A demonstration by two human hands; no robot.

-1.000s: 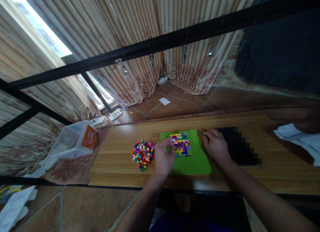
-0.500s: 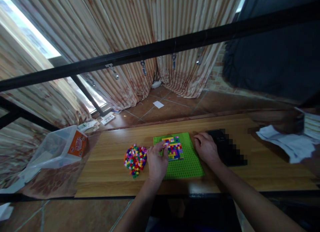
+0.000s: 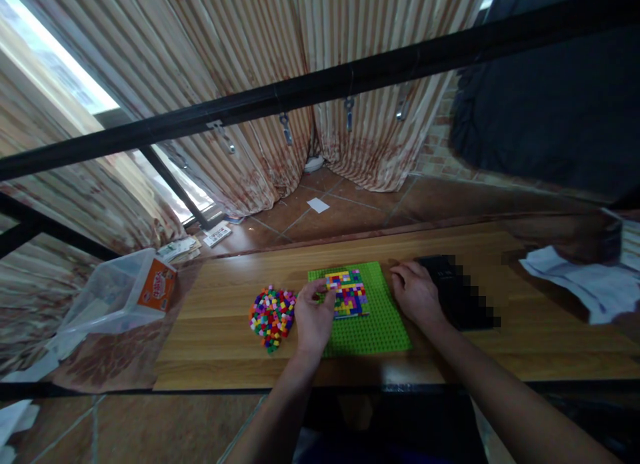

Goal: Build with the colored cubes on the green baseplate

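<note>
Clear plastic tub [image 3: 107, 297] lies tipped on its side off the left end of the counter [image 3: 225, 347]. An orange-and-white pack [image 3: 159, 285] sits at its near end; can't tell if it's inside or stuck on the wall. Rest of the tub's contents too blurred to make out.

On the counter, center: green baseplate [image 3: 377, 331], flat, w/ a patch of multicolour bricks [image 3: 347, 292] pressed onto its far-left part. Just left of the plate, touching nothing else, is a heap of loose bricks [image 3: 271, 311] in red, yellow, blue, green, pink.

L hand [image 3: 313, 317] rests over the plate's left edge, btwn the heap and the patch. Its fingers [image 3: 325, 292] are curled, thumb and forefinger drawn together at the patch's left side; can't tell if a brick is pinched there. R hand [image 3: 415, 294] lies palm-down at the plate's right edge, fingers relaxed and spread, gripping nothing. Just right of it is a black object [image 3: 453, 287], partly pixelated.

Vs. half a sec ago: both hands keep the same spots on the plate. The L thumb and forefinger sit a touch closer to the patch. Heap and plate haven't shifted; only the view has moved slightly.

Counter is light wood-grain. A white cloth [image 3: 590, 284] lies at its far right, well apart from the plate. Beyond: brown floor tiles [image 3: 350, 214] w/ a white paper scrap [image 3: 318, 205], striped beige curtains [image 3: 225, 71] and a bright window [image 3: 60, 71] at upper left. A black bar [image 3: 320, 84] crosses the view.
</note>
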